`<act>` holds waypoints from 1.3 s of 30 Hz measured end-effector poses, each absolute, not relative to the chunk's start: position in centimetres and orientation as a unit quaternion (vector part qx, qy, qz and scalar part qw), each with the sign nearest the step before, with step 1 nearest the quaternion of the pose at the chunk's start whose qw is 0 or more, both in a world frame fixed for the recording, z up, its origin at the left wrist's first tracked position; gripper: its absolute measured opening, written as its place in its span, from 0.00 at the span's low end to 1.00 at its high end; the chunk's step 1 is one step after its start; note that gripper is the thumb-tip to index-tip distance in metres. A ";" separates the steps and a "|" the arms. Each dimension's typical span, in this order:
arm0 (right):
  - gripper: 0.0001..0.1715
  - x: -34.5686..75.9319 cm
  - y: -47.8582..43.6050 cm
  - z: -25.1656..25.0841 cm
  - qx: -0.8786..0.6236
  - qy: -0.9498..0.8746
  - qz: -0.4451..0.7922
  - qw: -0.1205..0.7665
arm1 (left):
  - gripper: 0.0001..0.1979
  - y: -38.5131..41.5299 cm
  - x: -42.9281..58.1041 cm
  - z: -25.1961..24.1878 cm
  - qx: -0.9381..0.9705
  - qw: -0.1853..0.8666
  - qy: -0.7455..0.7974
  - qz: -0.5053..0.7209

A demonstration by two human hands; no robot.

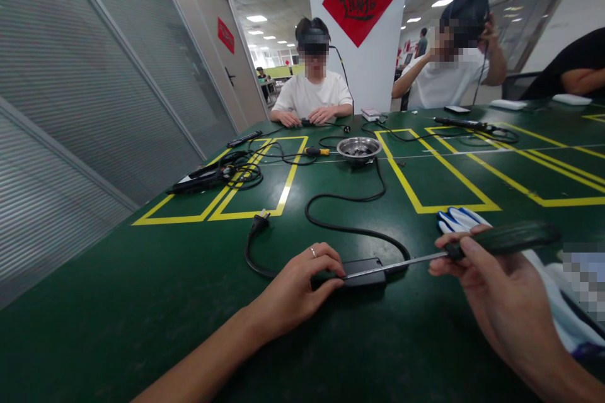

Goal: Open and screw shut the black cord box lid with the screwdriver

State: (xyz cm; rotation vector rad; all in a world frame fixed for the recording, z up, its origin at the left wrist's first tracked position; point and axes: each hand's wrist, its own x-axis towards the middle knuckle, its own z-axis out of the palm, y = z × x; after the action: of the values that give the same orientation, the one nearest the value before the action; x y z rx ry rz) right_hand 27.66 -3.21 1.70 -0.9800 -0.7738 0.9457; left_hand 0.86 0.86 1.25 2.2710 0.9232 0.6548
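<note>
A black power adapter (366, 272) lies flat on the green table, with a black cord leaving each end. My left hand (302, 286) is closed on the adapter's left end, thumb and fingers pinching it. In my right hand (501, 289) is a screwdriver (505, 240) with a dark handle, held between thumb and fingers. Its long metal shaft points left across the adapter, and the tip is close to my left fingertips. Whether the tip touches the case I cannot tell. One cord ends in a two-pin plug (260, 221) beyond my left hand.
A metal bowl (359, 148) with small dark parts stands ahead, beside a yellow-and-black screwdriver (316, 152). Coiled cables (236, 173) lie at left. Blue-and-white gloves (458, 219) lie by my right hand. Yellow tape marks the table. People sit opposite, one holding a small dark object.
</note>
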 end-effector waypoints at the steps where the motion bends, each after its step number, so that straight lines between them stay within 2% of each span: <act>1: 0.13 27.7 -3.1 1.8 -0.439 -0.344 0.425 0.713 | 0.05 0.9 0.8 1.3 0.856 0.299 0.344 0.245; 7: 0.10 29.0 -2.0 2.2 -0.420 -0.317 0.363 0.769 | 0.06 0.9 0.7 1.8 0.873 0.294 0.309 0.236; 14: 0.11 29.3 -1.7 2.8 -0.427 -0.303 0.347 0.778 | 0.11 0.9 0.6 2.1 0.888 0.271 0.299 0.219; 36: 0.13 29.4 -1.7 2.3 -0.416 -0.321 0.336 0.781 | 0.07 1.5 0.4 1.8 0.877 0.286 0.337 0.188; 37: 0.12 29.4 -1.7 2.3 -0.415 -0.323 0.334 0.782 | 0.08 1.5 0.3 2.0 0.874 0.286 0.344 0.186; 39: 0.11 29.4 -1.6 2.5 -0.417 -0.324 0.330 0.782 | 0.18 1.5 0.1 2.4 0.866 0.282 0.365 0.193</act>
State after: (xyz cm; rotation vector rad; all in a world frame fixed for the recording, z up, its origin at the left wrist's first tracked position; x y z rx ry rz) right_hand 29.40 -1.61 2.51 -0.9008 -0.6995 0.7132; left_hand 0.15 1.51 2.38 2.3197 0.9772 0.5173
